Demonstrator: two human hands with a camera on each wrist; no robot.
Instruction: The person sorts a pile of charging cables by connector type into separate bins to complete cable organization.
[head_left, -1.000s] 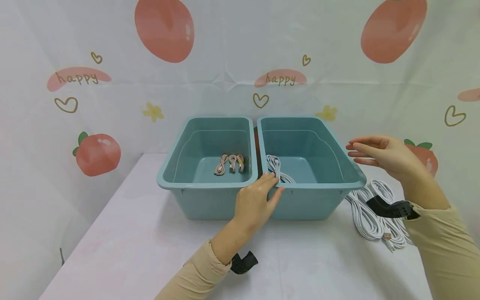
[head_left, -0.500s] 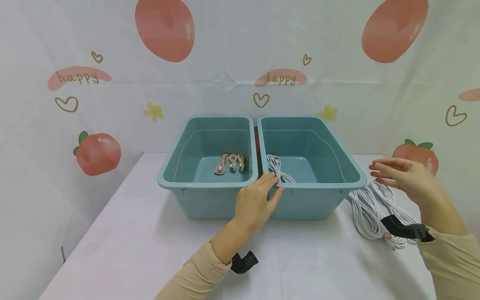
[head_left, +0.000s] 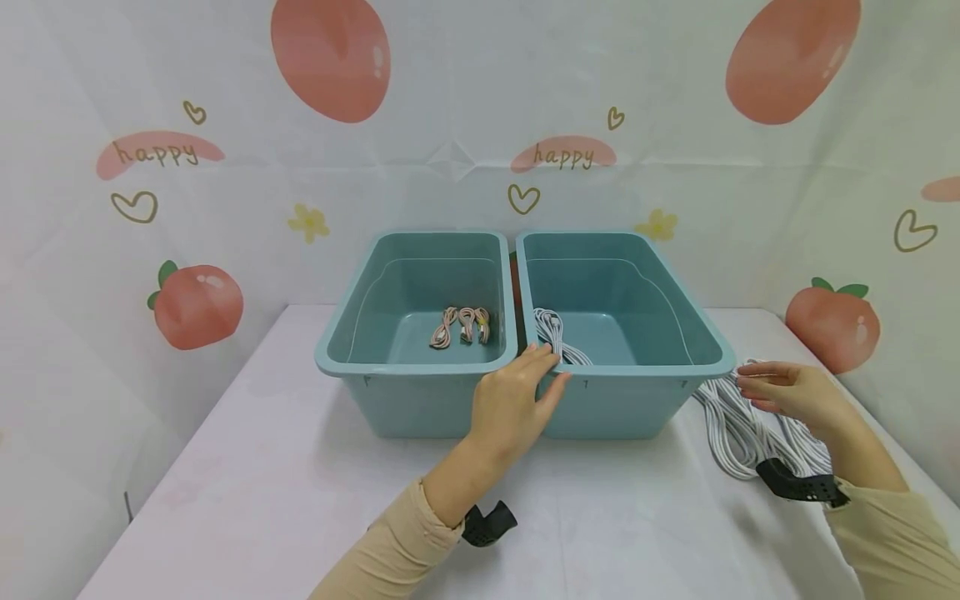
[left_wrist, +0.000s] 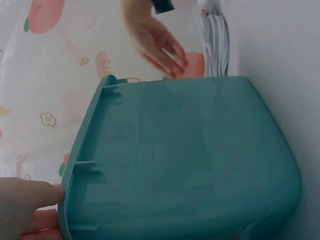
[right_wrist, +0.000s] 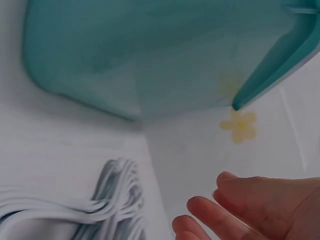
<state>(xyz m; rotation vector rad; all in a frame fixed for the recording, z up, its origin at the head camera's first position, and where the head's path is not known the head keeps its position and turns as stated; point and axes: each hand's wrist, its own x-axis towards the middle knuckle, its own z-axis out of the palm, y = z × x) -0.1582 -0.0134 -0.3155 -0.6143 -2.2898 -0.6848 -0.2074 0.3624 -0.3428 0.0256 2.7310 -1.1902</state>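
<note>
My left hand (head_left: 510, 402) holds the front left corner of the right blue-green bin (head_left: 626, 372), fingers over its rim and thumb at the front. In the left wrist view the thumb (left_wrist: 50, 194) lies against that rim. Inside this bin is a bundled white cable (head_left: 553, 333) at the left wall. My right hand (head_left: 798, 396) hovers over the coiled white cables (head_left: 738, 433) right of the bin, holding nothing. Its fingers are relaxed and slightly bent, apart from the cables (right_wrist: 117, 205) in the right wrist view.
Left of that bin stands a matching bin (head_left: 405, 371) with three small bundled brownish cables (head_left: 467, 325) in it. Both stand on a white-covered table (head_left: 247, 467). A printed cloth (head_left: 450, 100) hangs close behind.
My right hand has moved away from the right bin's rim, first rightward, then down over the white cables. The left hand has kept its place on the bin.
</note>
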